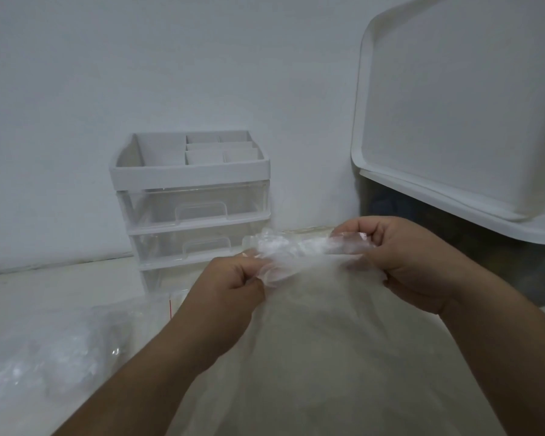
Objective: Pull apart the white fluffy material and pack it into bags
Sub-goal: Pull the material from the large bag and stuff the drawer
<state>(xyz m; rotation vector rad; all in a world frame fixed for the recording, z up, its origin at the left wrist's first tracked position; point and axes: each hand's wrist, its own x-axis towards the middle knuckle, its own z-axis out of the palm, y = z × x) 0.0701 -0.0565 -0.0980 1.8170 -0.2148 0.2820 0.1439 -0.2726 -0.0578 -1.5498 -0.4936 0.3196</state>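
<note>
The cream worktop [60, 284] meets the white wall along its back edge, where a clear-drawered organizer [190, 196] stands, with room to move on its left. At the right edge a smooth white lid [453, 105] with rounded corners leans over a dark container [501, 256], crowding that side. A big clear bag [328, 394], thin and crinkly, bulges with white fluffy material [343, 316] at the near edge. A second filled bag [51, 350] lies by the front left corner. The left hand [233, 281] and right hand [406, 262], slightly apart, both pinch the big bag's gathered mouth [296, 250].
</note>
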